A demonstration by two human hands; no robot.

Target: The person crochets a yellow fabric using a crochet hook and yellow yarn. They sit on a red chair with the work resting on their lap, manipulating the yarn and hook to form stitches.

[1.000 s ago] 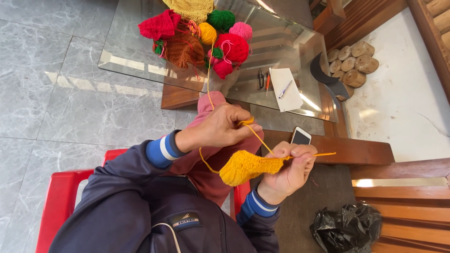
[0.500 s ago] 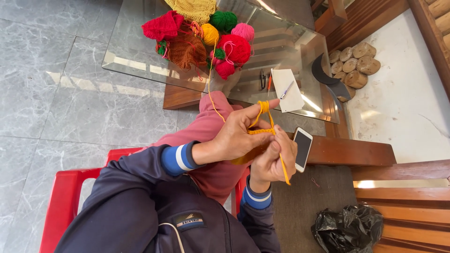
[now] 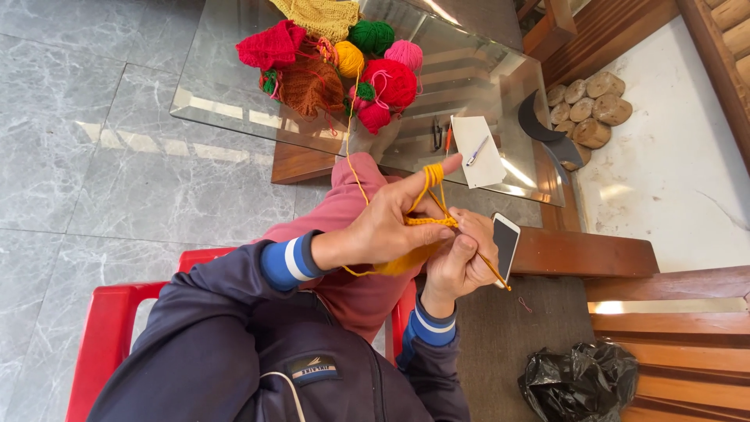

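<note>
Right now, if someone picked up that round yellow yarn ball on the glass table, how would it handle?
The yellow yarn ball would probably feel light and squashy. Being round on a smooth glass table, it may roll. Its strand runs to the left hand, so it would likely tug.

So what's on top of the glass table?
On the glass table: yarn balls, crocheted pieces, a white card with a pen. Whatever lies beneath the yarn pile is hidden.
</note>
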